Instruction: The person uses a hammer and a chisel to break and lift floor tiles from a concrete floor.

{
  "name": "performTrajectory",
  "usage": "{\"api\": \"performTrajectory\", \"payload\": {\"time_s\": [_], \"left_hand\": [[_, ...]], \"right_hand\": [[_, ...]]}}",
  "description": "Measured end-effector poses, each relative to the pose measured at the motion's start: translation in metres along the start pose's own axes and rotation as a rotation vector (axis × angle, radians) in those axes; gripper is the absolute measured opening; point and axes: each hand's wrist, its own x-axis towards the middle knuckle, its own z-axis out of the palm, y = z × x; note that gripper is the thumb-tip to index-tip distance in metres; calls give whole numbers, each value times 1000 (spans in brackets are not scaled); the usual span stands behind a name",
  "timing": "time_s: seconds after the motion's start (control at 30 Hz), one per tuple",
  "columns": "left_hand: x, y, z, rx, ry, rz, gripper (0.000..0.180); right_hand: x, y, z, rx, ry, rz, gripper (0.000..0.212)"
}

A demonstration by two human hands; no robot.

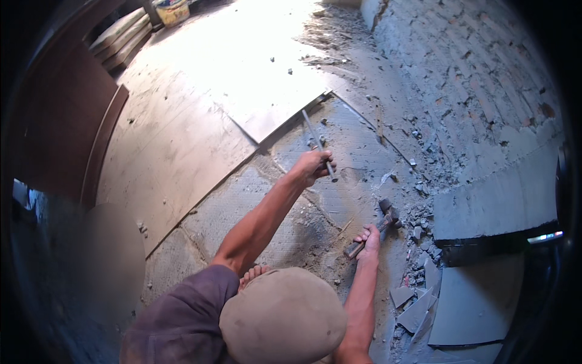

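My left hand is closed around a long thin metal chisel. Its far end slants up and left toward the cut edge of the floor tiles, and its near end sticks out below my fingers. Lower and to the right, my right hand grips a short-handled hammer, its dark head to the upper right, near the rubble and apart from the chisel. Beneath both hands lies exposed grey bedding with a ridged imprint. The tips of some toes show beside a rounded beige cloth shape.
Broken tile shards and rubble line the right side, below a rough stripped wall. Large pale panels stand at the right. A brown wooden piece is at the left; a bucket stands at the back.
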Motion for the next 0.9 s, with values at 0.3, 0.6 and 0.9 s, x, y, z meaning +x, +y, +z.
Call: {"api": "performTrajectory", "payload": {"time_s": [0.3,0.6,0.9], "left_hand": [[-25,34,-19,43,-106,223,19],[-71,-2,-40,242,54,48,17],[-181,-60,-151,1451,528,573,37]], "right_hand": [[-10,14,-4,-170,68,-86,19],[-4,16,18,-100,136,-79,18],[-1,-55,-11,-1161,399,-186,44]]}}
